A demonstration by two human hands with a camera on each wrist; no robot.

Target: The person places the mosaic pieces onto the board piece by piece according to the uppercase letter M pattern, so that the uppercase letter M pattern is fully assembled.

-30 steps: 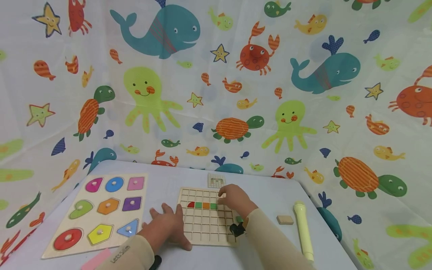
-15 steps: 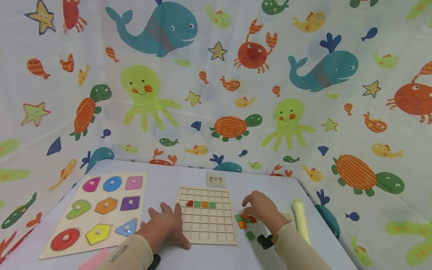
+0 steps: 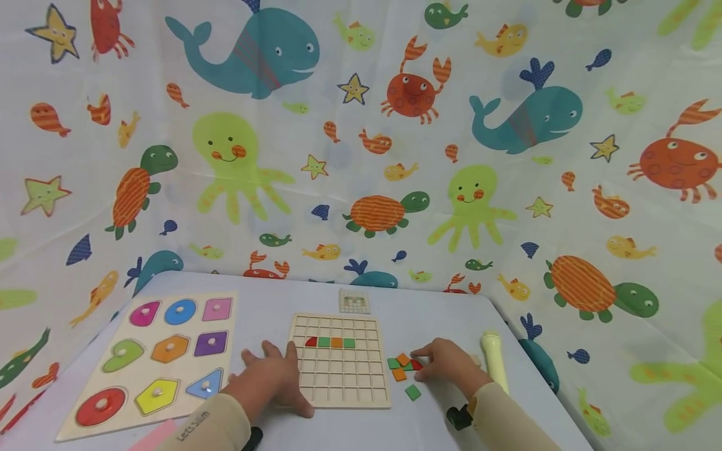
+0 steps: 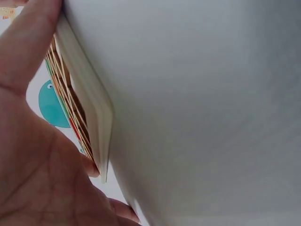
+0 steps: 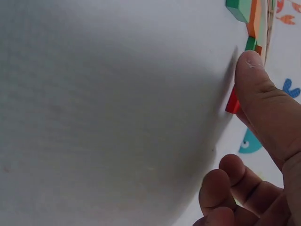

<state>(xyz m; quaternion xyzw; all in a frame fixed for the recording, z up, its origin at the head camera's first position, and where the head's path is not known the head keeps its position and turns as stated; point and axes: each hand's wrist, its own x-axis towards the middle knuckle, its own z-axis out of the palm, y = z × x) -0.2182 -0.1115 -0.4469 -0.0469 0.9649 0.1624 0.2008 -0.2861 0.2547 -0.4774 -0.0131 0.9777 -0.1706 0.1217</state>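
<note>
A square wooden grid board (image 3: 344, 401) lies on the white table. One of its upper rows holds a red tile with a curved edge (image 3: 311, 342), a green tile (image 3: 324, 342), an orange tile (image 3: 336, 343) and another green one. My left hand (image 3: 267, 379) rests at the board's left edge, fingers spread and thumb by the near corner. Right of the board lie loose tiles, among them an orange tile (image 3: 399, 374) and a green tile (image 3: 413, 393). My right hand (image 3: 448, 363) pinches a loose red tile (image 5: 232, 102) there, partly hidden by the thumb (image 5: 263, 94).
A puzzle board with knobbed shapes (image 3: 130, 385) lies on the left. Behind the grid stands a small pattern card (image 3: 354, 304). A pale yellow stick (image 3: 494, 357) lies beyond my right hand, which mostly hides a wooden block (image 3: 476, 359). Sea-animal fabric (image 3: 338, 238) hangs behind.
My right hand has gone from over the grid board to the loose tiles on the right and now pinches a red one. The left hand stays at the board's edge.
</note>
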